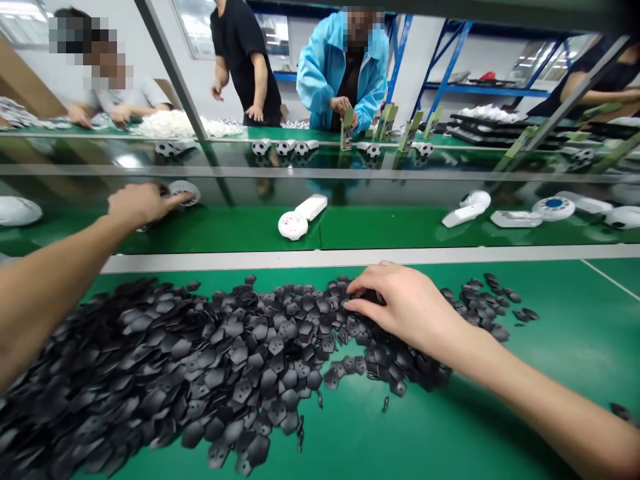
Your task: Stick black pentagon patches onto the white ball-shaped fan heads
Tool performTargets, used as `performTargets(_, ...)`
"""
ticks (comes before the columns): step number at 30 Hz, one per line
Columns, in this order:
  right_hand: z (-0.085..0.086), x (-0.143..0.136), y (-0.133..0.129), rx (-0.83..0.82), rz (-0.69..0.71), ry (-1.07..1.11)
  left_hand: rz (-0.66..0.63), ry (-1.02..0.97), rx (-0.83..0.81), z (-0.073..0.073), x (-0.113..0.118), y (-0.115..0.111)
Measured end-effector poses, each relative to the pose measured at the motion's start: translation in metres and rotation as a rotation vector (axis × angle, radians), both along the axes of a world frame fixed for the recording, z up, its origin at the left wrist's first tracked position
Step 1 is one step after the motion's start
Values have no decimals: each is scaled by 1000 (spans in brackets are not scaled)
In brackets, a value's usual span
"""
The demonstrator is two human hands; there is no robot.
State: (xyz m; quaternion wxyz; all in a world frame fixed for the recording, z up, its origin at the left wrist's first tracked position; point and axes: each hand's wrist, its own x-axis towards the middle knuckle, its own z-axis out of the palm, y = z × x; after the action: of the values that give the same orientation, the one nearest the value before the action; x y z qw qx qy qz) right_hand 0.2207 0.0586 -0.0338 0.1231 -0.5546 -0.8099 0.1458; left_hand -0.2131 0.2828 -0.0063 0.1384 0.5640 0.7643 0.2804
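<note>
My left hand reaches over the green belt at the upper left, its fingers on a round white part; whether they grip it is unclear. My right hand is at the top of the black pentagon pieces, thumb and fingertips curved towards each other over the pile. Whether a piece sits between those fingertips cannot be made out. The pile spreads across the green table from the lower left to right of my wrist. Between my hands, a white round part with a rectangular arm lies on the belt.
More white parts lie on the belt at right, and a white shell at far left. A metal rail crosses beyond it. Football-patterned pieces rest on the farther line, where several people work. A slanted metal post stands upper left.
</note>
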Motion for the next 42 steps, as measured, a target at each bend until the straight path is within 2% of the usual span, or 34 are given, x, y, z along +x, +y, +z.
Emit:
performTargets(4,-2,-10,0,-43,2,59,-32,134,97,4,24,-22)
performTargets(8,-1,-16,-2,-35,13,152,-60,40,194,12,46,-47)
performTargets(12,13,-13,-7,-7,45,311,-58,-227,350,22,69,-73)
performTargets(17,35,-7,-20,-63,160,625,-253,-655,431,40,117,-129)
performTargets(22,38,-7,-27,-304,179,862,-410,-991,352,56,173,-188)
performTargets(25,42,-6,-31,-275,207,940,-427,-1103,264,60,196,-211)
performTargets(29,58,1,-38,-81,227,983,-407,-1237,91,55,215,-234)
performTargets(32,70,9,-42,-60,208,1015,-391,-1310,-57,44,223,-252)
performTargets(35,78,15,-45,-42,180,1005,-462,-1279,-148,32,229,-268)
performTargets(39,83,20,-48,85,173,800,-507,-1203,-189,23,235,-281)
performTargets(42,84,21,-50,133,201,731,-517,-1159,-167,20,237,-282)
